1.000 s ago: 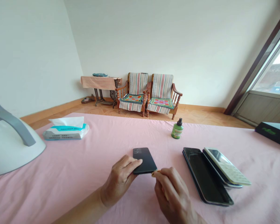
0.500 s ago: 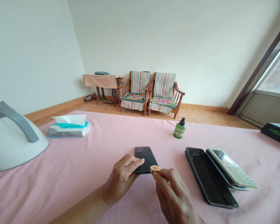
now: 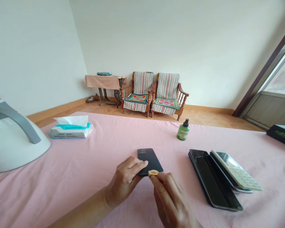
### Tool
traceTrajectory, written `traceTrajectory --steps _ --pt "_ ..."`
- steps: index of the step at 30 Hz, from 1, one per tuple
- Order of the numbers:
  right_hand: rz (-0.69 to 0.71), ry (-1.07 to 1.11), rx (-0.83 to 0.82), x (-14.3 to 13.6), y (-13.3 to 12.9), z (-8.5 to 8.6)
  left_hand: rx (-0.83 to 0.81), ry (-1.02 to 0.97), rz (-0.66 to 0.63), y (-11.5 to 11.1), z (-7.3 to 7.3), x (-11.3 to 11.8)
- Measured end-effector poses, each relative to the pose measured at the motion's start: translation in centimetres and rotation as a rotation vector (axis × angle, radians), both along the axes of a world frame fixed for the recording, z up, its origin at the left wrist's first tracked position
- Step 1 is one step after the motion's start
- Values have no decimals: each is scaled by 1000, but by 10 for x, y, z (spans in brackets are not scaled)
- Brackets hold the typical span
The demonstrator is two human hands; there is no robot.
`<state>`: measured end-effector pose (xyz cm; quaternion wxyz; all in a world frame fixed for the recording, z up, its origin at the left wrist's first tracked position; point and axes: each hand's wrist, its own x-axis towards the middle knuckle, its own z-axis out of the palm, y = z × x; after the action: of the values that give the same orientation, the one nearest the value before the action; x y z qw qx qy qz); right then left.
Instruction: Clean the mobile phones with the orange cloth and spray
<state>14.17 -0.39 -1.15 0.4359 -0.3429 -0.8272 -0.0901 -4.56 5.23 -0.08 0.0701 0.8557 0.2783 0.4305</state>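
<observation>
A black smartphone (image 3: 150, 160) lies back side up, its camera block at the far left corner. My left hand (image 3: 125, 179) is closed on its left edge, with the thumb pressed on the back. In my right hand (image 3: 168, 196) is a small tan piece (image 3: 153, 173), pinched between the fingers. It meets the phone's near edge, toward the right corner. The fingers hide most of this piece, so I cannot tell its kind.
To the right lie a dark phone (image 3: 212, 177) and a white keypad phone (image 3: 235, 167) resting on another phone. A green bottle (image 3: 183, 130) stands farther back. At left are a tissue pack (image 3: 71, 128) and a white, grey-handled appliance (image 3: 16, 142). Pink cloth (image 3: 104, 142) covers the surface.
My right hand has moved slightly left along the phone's near edge with the tan piece. My left hand and the phone have stayed almost in place.
</observation>
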Motion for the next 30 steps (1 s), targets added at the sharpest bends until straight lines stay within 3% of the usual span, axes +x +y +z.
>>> traceTrajectory --steps 13,21,30 --pt "-58 30 37 -4 -1 1 61 -12 14 -3 3 1" --pt "-65 41 30 1 1 -2 246 92 37 -6 9 0" --pt "-62 43 90 -1 3 0 210 14 7 -4 2 0"
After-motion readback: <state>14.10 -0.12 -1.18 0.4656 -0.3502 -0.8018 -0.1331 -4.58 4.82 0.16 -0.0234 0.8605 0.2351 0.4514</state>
